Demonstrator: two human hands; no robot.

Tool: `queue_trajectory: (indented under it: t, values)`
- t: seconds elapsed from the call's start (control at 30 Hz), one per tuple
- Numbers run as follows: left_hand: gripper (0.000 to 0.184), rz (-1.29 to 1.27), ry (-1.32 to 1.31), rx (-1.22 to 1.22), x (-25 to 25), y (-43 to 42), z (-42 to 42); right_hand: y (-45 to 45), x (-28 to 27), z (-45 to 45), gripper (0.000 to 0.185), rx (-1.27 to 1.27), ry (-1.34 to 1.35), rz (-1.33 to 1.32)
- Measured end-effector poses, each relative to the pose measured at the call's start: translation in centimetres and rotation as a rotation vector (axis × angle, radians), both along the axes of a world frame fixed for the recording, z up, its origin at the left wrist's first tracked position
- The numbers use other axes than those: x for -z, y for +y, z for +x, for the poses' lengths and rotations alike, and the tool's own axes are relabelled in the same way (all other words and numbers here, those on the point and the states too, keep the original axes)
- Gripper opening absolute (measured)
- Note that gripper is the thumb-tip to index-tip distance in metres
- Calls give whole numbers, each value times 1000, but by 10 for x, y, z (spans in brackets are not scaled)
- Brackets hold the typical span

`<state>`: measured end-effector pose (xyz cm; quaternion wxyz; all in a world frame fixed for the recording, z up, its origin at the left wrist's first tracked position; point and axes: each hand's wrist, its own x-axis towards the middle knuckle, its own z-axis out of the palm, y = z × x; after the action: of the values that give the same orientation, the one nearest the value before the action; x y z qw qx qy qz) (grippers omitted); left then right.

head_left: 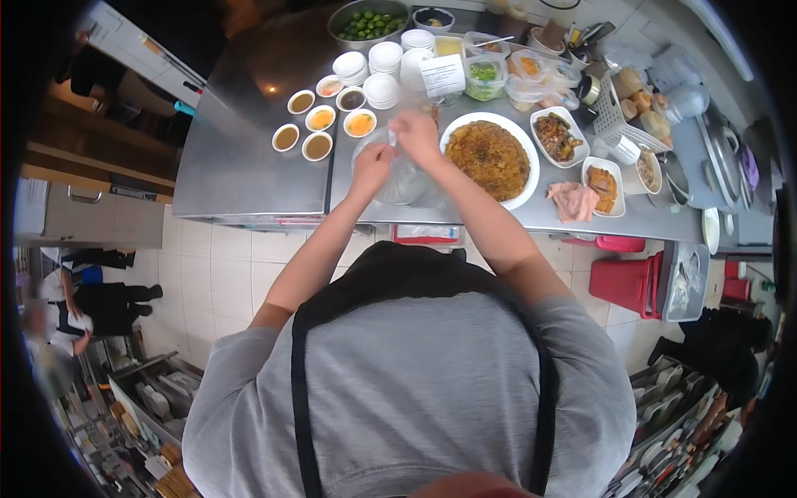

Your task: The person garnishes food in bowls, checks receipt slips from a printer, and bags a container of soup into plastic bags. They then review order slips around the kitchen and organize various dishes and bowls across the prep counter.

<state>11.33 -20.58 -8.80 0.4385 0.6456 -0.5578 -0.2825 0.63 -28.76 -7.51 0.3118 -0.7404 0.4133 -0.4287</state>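
Over the near edge of the steel counter, my left hand is closed in a pinch on a clear plastic bag. My right hand pinches the same bag's gathered top, its fingers almost meeting the left ones. Below them the bag's see-through body rests on the counter; what it contains, if anything, is hard to see. Just right of my right hand lies a large white plate of brown fried rice. To the left stand several small cups of sauce, and stacked white lids are behind the bag.
A bowl of limes and tubs of chopped greens line the back. Dishes of cooked food, a pink cloth and a white basket occupy the right. A red bin stands below; other people are at left.
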Motion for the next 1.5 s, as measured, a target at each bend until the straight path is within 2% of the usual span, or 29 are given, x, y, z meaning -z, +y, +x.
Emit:
queue_trajectory:
  t: [0.07, 0.23, 0.27, 0.33, 0.37, 0.4, 0.43, 0.47, 0.5, 0.53, 0.6, 0.63, 0.7, 0.73, 0.77, 0.83, 0.9, 0.97, 1.03, 1.07, 1.13, 1.17, 1.23, 1.37, 1.43, 1.5]
  values:
    - [21, 13, 37, 8, -1, 1, -1, -7, 5, 4, 9, 47, 64, -56]
    - [20, 29, -177, -43, -2, 3, -2, -13, 6, 1, 8, 81, 165, -10]
    - [20, 33, -175, -36, -1, 4, -2, -12, 6, -3, 9, 63, 174, 34]
    - [17, -32, -90, -48, 3, 2, 0, -2, -14, -37, 11, 62, 106, -59]
    - [17, -27, -89, -42, 5, 0, 6, 7, -26, -61, 13, 110, 187, -29]
    - [17, -4, 17, -24, 7, -4, 14, 15, -32, -90, 16, 156, 269, 2]
    - [18, 19, 124, -8, 8, -9, 18, 17, -27, -122, 19, 263, 382, -85]
    - [20, -38, 76, -93, -11, -14, 15, 26, -27, -155, 22, 351, 421, -146]
    - [21, -80, 12, -79, -25, -25, 15, 21, -6, -197, 20, 394, 675, -80]
    - [22, -120, -52, -68, -31, -38, 15, 39, -7, -223, 19, 539, 719, -67]
    - [28, -115, -157, 60, -33, -74, 8, 54, 5, -264, 19, 573, 1093, -58]
    - [25, -139, -235, 116, -23, -99, 3, 60, 16, -277, 19, 566, 1096, -58]
    - [24, -159, -313, 161, -20, -125, -18, 64, 40, -297, 21, 632, 1049, -496]
    - [22, 113, 28, 161, -33, -132, -33, 63, 48, -302, 21, 620, 1048, -499]
    - [20, 378, 373, 154, -41, -137, -43, 60, 55, -307, 19, 566, 1007, -439]
    - [21, 355, 479, 90, -32, -150, -43, 55, 52, -312, 18, 500, 962, -385]
    - [22, 329, 576, 21, -26, -160, -40, 58, 38, -309, 13, 337, 689, -63]
    - [21, 227, 716, 9, -24, -160, -40, 59, 26, -306, 11, 258, 574, 12]
    - [24, 216, 707, -33, -31, -150, -46, 61, 20, -312, 17, 198, 513, -191]
    - [23, 197, 715, -36, -35, -146, -50, 63, 25, -318, 17, 176, 506, -193]
    - [22, 172, 722, -66, -38, -141, -56, 63, 38, -328, 24, 277, 916, -493]
    - [23, 179, 697, -71, -39, -138, -60, 59, 45, -330, 24, 252, 906, -500]
    - [24, 190, 669, -101, -38, -134, -66, 56, 53, -329, 28, 254, 773, -257]
    - [24, 167, 661, -164, -38, -129, -81, 32, 51, -336, 28, 44, 760, -182]
    - [24, 146, 675, -184, -37, -128, -86, 27, 40, -339, 24, -136, 522, -7]
    - [24, 138, 681, -199, -38, -129, -89, 26, 17, -346, 23, -135, 489, -11]
